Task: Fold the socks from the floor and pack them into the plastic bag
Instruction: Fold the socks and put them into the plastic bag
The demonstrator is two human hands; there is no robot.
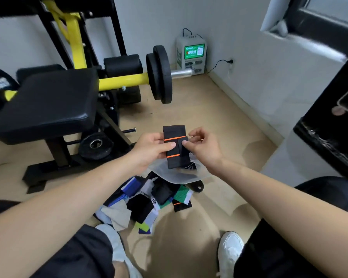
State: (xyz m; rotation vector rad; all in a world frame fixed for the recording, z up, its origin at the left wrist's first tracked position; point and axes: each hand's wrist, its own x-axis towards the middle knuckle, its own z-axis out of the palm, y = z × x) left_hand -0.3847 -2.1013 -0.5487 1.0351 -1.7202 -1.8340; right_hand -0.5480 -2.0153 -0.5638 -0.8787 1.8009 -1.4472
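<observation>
A folded black sock with two thin orange stripes [174, 131] is held upright in mid-air between both hands. My left hand [152, 150] grips its left side, thumb across the front. My right hand [203, 146] pinches its right edge near the upper stripe. Right below the sock lies a translucent plastic bag [181, 175] on the floor, with something dark inside. In front of the bag sits a heap of loose socks [145, 201] in black, white, blue, green and yellow, between my feet.
A black and yellow weight bench [48, 103] with a plate-loaded bar [159, 75] stands at the left and back. A loose weight plate [95, 145] lies under it. A white charging box [191, 54] stands in the corner. My white shoes [229, 251] flank the heap.
</observation>
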